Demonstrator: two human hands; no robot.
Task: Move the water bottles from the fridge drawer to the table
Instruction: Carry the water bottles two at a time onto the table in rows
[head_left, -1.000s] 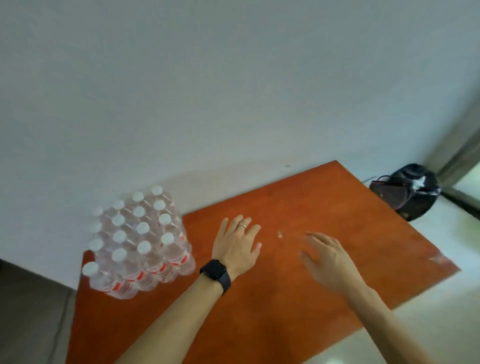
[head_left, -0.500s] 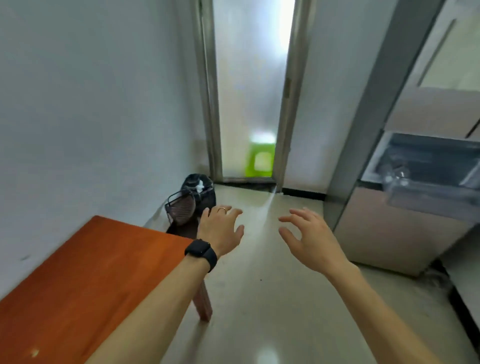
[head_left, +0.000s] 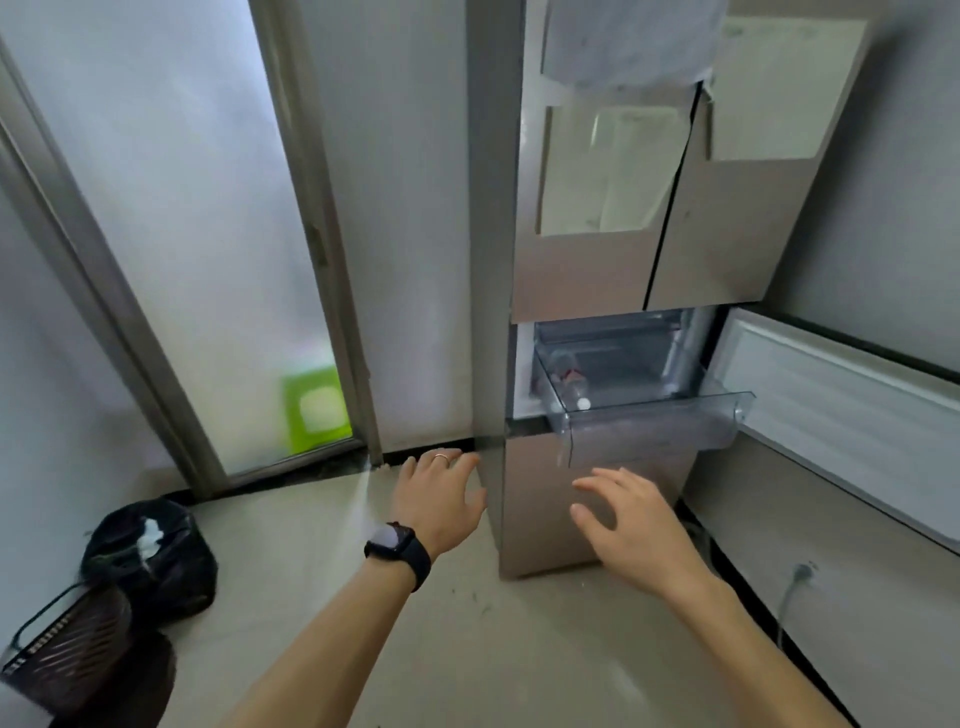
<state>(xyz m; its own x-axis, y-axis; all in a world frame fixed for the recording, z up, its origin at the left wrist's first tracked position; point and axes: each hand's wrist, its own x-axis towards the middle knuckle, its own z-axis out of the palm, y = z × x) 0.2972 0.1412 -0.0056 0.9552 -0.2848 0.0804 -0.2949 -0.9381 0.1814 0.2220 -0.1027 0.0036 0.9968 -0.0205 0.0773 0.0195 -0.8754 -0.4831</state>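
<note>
Both hands are held out in front of the person and hold nothing: the left hand (head_left: 441, 499) has its fingers spread and relaxed, and the right hand (head_left: 628, 525) is likewise open, palm down. Above them the clear drawer (head_left: 649, 421) stands pulled out of the fridge (head_left: 587, 280), with one water bottle (head_left: 571, 387) lying at its left side. The step looks like fetching that bottle; next comes a reach over the drawer's front wall to grip it.
</note>
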